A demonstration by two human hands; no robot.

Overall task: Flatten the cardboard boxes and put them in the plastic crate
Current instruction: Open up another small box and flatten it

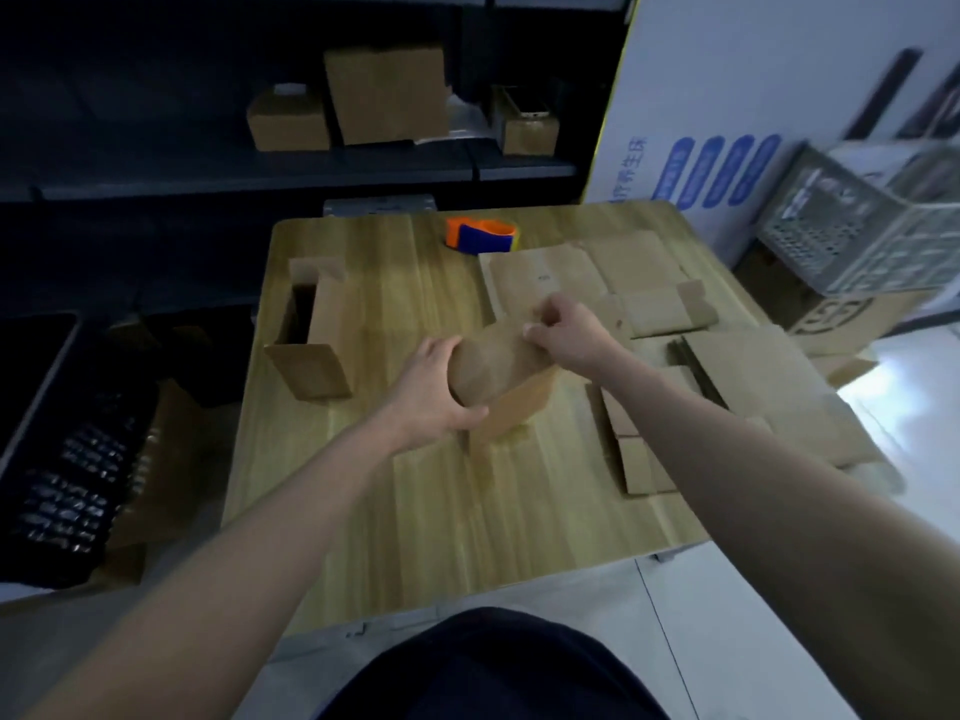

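Now my left hand (434,394) and right hand (563,332) both grasp the cardboard box (498,379); the crate (852,236) is at two o'clock.

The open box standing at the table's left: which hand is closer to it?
Left. The left hand grips the held box just right of the open box; the right hand pinches that held box's other end, farther off.

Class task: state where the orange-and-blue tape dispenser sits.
In the head view, the tape dispenser sits at the far edge of the wooden table, just left of the flattened cardboard sheets.
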